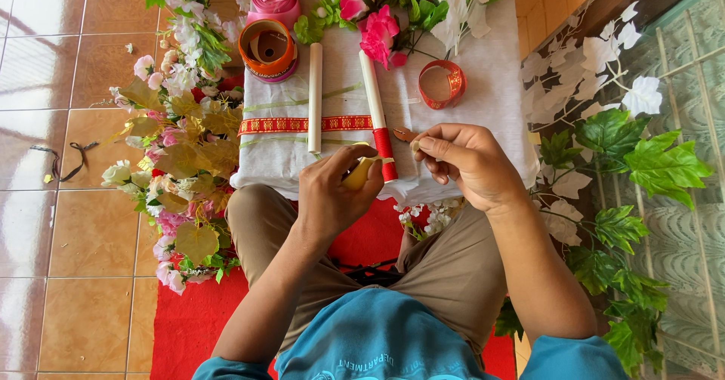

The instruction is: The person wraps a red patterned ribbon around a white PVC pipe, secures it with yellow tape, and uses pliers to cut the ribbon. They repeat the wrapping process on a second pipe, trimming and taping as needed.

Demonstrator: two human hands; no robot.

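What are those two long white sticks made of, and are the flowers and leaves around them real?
The plain stick looks like rolled paper or card, matte cream. The other stick looks alike, its near end wrapped in glossy red ribbon. The flowers and green leaves seem artificial: stiff, evenly coloured fabric or plastic.

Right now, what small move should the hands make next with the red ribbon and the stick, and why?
Probably wind the ribbon one more turn up the stick. The red ribbon covers only its near end; the left hand steadies that end, and the right hand pinches the loose piece beside it.
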